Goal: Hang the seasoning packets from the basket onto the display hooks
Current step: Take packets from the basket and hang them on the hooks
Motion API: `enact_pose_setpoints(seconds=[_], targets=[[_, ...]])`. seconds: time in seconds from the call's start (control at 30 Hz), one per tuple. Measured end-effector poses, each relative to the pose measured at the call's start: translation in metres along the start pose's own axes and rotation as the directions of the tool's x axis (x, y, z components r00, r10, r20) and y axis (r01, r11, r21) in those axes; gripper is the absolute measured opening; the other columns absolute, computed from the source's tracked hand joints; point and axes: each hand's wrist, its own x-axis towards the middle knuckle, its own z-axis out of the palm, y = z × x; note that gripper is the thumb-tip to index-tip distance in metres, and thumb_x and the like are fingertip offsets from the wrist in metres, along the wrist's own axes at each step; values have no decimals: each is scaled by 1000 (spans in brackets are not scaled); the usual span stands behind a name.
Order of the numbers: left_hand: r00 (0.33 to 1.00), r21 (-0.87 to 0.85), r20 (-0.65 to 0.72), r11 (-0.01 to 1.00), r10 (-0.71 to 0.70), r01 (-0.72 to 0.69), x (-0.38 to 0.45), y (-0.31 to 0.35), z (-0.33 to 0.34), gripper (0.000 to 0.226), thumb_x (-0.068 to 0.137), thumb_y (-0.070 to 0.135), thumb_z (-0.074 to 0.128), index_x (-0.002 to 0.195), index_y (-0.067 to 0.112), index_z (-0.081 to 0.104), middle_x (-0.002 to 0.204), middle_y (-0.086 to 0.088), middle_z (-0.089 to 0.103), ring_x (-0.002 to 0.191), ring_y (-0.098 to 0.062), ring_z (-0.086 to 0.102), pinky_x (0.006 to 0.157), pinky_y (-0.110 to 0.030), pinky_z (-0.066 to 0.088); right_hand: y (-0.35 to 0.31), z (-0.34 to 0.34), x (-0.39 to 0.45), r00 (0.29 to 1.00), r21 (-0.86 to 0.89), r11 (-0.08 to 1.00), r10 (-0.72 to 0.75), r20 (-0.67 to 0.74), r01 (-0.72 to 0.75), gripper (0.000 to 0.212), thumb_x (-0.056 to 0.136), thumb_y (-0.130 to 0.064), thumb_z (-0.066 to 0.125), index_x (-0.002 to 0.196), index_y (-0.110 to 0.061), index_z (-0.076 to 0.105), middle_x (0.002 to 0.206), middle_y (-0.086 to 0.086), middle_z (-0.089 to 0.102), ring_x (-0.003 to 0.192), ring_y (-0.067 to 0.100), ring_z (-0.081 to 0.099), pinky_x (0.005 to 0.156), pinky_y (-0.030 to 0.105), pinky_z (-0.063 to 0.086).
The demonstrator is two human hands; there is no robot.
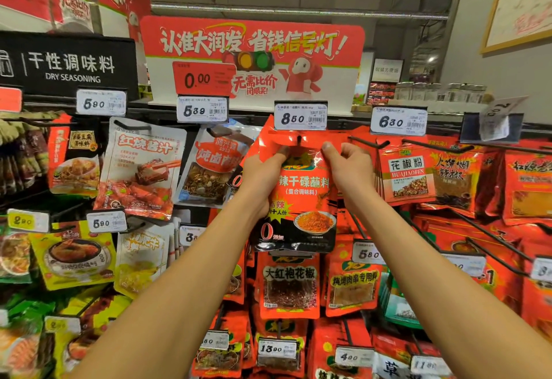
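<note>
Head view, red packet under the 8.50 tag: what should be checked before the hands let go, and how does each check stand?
1. Left hand pinches the red packet at its top: ok.
2. Right hand pinches the top on the other side: ok.
3. Hook tip shows through the packet's hang hole: ok.
4. Packet pushed fully back on the hook: cannot tell.
5. Packet matches the 8.50 price tag: cannot tell.
6. Packet face is forward and upright: ok.

two hands on one red packet, four white price tags along the top rail
</note>
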Motion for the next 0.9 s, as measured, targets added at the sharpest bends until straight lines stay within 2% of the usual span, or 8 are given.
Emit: enact_pose_setpoints(seconds=[0.07,0.13,0.23,0.3,0.47,0.6,0.77,0.9], targets=[[1000,31,-1,1000,0,1,-1,-7,-8,13,91,25,72,96,14,67,70,-1,76,61,-17,74,50,-29,57,5,-2,-6,1000,-41,999,-25,9,25,42,92,-51,63,81,-11,63,77,2,68,69,18,62,66,38,47],[999,98,35,995,12,-15,-4,-16,-20,19,89,26,75,100,12,69,83,-5,79,74,-23,76,63,-36,61,14,-7,-17,996,18,999,-34,83,32,32,84,-50,69,82,-18,64,70,-8,68,64,10,64,60,33,51],[984,248,179,967,21,-66,-10,-30,-36,27,83,15,76,108,18,68,92,1,78,81,-18,75,66,-30,57,30,-11,-32,976,24,1000,-19,217,14,37,69,-51,71,96,-26,69,88,-11,76,79,9,73,72,38,61],[975,298,221,953,-15,-53,-7,-35,-35,32,85,7,74,112,22,64,96,1,78,86,-16,76,70,-29,59,36,-6,-28,976,-52,998,-25,215,37,35,73,-48,71,101,-27,69,96,-8,77,89,16,74,82,46,60],[993,331,89,938,77,-102,31,-42,-13,29,81,1,76,92,27,67,95,1,78,91,-19,74,85,-38,59,40,16,6,993,-146,989,50,110,-33,31,86,-36,72,112,-19,70,108,0,74,101,25,69,94,47,55],[996,348,46,934,73,-85,61,-58,-1,36,81,4,79,111,22,69,107,-3,77,101,-25,73,95,-46,57,49,27,28,996,-234,970,71,52,-57,26,91,-33,71,113,-20,68,112,3,72,105,29,66,97,45,52],[988,484,31,863,151,-147,82,-65,-3,28,76,13,84,90,27,64,101,-3,76,95,-23,73,92,-46,58,53,35,40,993,-315,943,117,21,-105,49,94,-38,69,135,-13,60,135,9,63,124,33,57,105,42,46],[988,486,55,861,146,-154,73,-60,-5,31,80,12,82,105,25,68,108,-2,75,103,-23,71,98,-46,55,54,35,34,989,-306,946,132,59,-108,53,94,-41,67,139,-14,56,139,8,61,126,32,57,107,45,46]])
